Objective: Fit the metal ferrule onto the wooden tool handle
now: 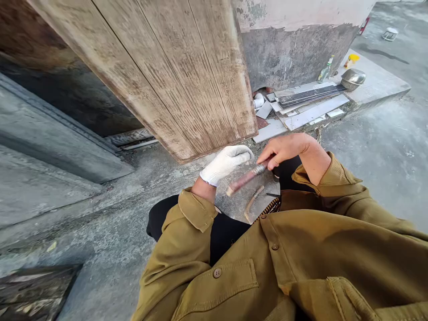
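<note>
My right hand (290, 148), bare, is closed around one end of a reddish-brown wooden handle (244, 180). Silvery wire or cord is wound round the handle near my fingers, and its pale far end points down to the left. My left hand (224, 165) wears a white knitted glove and is just above and left of the handle, apart from it. Its fingers are bent and pressed together; whatever may be between them is hidden. Below, on the concrete between my legs, lie a curved wooden-handled tool (253, 204) and a thin dark rod (273, 195).
A wooden plank door (187, 76) stands before me. To the right, tile strips (310, 100) are stacked by the wall, with a metal bowl (353, 78), a glass bottle (325, 71) and a yellow-topped item (351, 59). A dark-framed panel (36, 290) lies at lower left.
</note>
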A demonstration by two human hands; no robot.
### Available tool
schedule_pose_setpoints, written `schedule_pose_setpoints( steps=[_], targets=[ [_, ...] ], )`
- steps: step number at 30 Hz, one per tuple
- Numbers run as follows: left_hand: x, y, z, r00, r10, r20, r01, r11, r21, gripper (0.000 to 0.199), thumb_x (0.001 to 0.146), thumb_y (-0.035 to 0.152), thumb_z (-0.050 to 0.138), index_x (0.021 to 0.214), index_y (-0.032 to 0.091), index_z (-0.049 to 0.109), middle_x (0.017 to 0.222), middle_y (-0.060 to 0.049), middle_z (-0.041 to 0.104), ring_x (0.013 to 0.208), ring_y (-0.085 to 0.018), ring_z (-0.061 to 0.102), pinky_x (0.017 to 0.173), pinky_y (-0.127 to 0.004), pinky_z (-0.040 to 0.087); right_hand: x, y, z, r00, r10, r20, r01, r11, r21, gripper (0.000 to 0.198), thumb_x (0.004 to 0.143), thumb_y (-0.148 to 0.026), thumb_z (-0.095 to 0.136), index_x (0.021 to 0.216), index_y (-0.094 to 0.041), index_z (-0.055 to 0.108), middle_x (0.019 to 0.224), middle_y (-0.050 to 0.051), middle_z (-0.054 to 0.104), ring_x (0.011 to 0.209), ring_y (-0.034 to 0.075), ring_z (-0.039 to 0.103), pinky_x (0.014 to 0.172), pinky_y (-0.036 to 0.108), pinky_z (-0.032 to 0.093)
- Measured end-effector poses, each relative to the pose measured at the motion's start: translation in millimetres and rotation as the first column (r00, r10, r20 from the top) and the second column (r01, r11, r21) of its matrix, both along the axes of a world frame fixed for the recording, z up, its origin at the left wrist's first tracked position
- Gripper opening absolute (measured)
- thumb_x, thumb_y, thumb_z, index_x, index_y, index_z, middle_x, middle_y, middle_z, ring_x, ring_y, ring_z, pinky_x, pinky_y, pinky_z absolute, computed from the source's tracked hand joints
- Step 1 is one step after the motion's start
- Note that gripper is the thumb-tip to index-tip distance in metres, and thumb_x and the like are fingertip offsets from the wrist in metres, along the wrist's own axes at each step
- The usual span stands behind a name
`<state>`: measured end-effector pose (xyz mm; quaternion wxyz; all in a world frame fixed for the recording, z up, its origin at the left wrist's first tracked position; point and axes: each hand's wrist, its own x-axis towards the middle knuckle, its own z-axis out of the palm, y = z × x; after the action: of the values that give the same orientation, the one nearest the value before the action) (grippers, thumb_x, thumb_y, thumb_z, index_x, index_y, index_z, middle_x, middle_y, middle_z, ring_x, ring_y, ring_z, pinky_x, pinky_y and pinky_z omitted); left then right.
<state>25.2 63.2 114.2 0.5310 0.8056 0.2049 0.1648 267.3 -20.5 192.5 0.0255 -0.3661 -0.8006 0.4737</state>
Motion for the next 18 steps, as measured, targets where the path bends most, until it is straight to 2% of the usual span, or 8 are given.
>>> schedule_pose_setpoints(
  steps=[3,6,9,12,13,15,17,18],
  targets=[
    [-5,0,-12.4,0.976,0.203,0.076,-0.196,0.977,-0.086,0.040,0.088,0.056,0.067,0.097,0.017,0.073,0.091,-0.007,0.074,0.080,-0.019,0.065,0.075,-0.030,0.053,-5,10,-9,0.947,-0.222,-0.230,0.225,0.974,-0.016,0.025,0.097,-0.030,0.069,0.113,-0.012,0.076,0.081,-0.001,0.067,0.066,0.009,0.053,0.065,0.022,0.044],
    [-14,-6,-20.2,0.955,0.282,0.094,-0.271,0.956,-0.116,0.040,0.094,0.053,0.061,0.101,0.016,0.072,0.084,-0.005,0.069,0.074,-0.017,0.060,0.071,-0.028,0.050,-28,21,-17,0.824,-0.459,-0.331,0.488,0.873,0.004,0.018,0.103,-0.029,0.062,0.103,-0.013,0.071,0.085,0.004,0.067,0.068,0.010,0.052,0.063,0.023,0.044],
    [-24,-17,-20.4,0.979,0.199,0.039,-0.196,0.979,-0.062,0.036,0.098,0.049,0.057,0.103,0.016,0.072,0.076,-0.002,0.063,0.068,-0.015,0.056,0.068,-0.026,0.048,-54,32,-22,0.758,-0.600,-0.257,0.644,0.752,0.143,0.022,0.109,-0.026,0.053,0.103,-0.013,0.070,0.088,0.007,0.068,0.074,0.013,0.055,0.066,0.025,0.045],
    [-33,-22,-15.6,0.979,0.197,-0.051,-0.189,0.973,0.134,0.035,0.099,0.044,0.053,0.100,0.017,0.074,0.076,-0.001,0.064,0.072,-0.017,0.058,0.072,-0.027,0.049,-64,40,-25,0.748,-0.664,-0.010,0.605,0.675,0.422,0.022,0.108,-0.025,0.057,0.108,-0.013,0.075,0.095,0.010,0.071,0.084,0.018,0.060,0.073,0.028,0.043],
    [-35,-21,-14.0,0.973,0.220,-0.070,-0.201,0.957,0.210,0.035,0.098,0.044,0.053,0.096,0.017,0.075,0.078,-0.002,0.067,0.075,-0.017,0.059,0.075,-0.028,0.050,-64,41,-25,0.742,-0.663,0.103,0.539,0.681,0.495,0.021,0.106,-0.024,0.059,0.109,-0.013,0.076,0.098,0.012,0.073,0.087,0.019,0.062,0.074,0.029,0.041],
    [-41,-15,-11.7,0.962,0.252,-0.101,-0.209,0.925,0.317,0.035,0.096,0.044,0.054,0.089,0.017,0.075,0.082,-0.003,0.070,0.080,-0.019,0.062,0.081,-0.029,0.050,-61,40,-22,0.739,-0.573,0.355,0.361,0.781,0.509,0.018,0.102,-0.021,0.064,0.105,-0.012,0.079,0.098,0.013,0.074,0.088,0.020,0.063,0.073,0.030,0.038],
    [-46,-7,-11.8,0.964,0.229,-0.136,-0.174,0.928,0.330,0.035,0.094,0.045,0.055,0.086,0.018,0.075,0.082,-0.002,0.072,0.082,-0.020,0.063,0.082,-0.030,0.051,-56,36,-19,0.788,-0.301,0.537,0.164,0.943,0.288,0.015,0.098,-0.017,0.067,0.098,-0.012,0.080,0.087,0.009,0.073,0.080,0.018,0.062,0.070,0.029,0.036],
    [-47,-3,-12.9,0.970,0.193,-0.146,-0.142,0.943,0.303,0.034,0.092,0.046,0.057,0.086,0.018,0.075,0.083,-0.002,0.073,0.083,-0.020,0.064,0.082,-0.030,0.051,-53,35,-17,0.831,-0.122,0.543,0.063,0.990,0.126,0.013,0.095,-0.016,0.068,0.096,-0.013,0.080,0.081,0.005,0.071,0.075,0.016,0.061,0.069,0.028,0.036]
  ],
)
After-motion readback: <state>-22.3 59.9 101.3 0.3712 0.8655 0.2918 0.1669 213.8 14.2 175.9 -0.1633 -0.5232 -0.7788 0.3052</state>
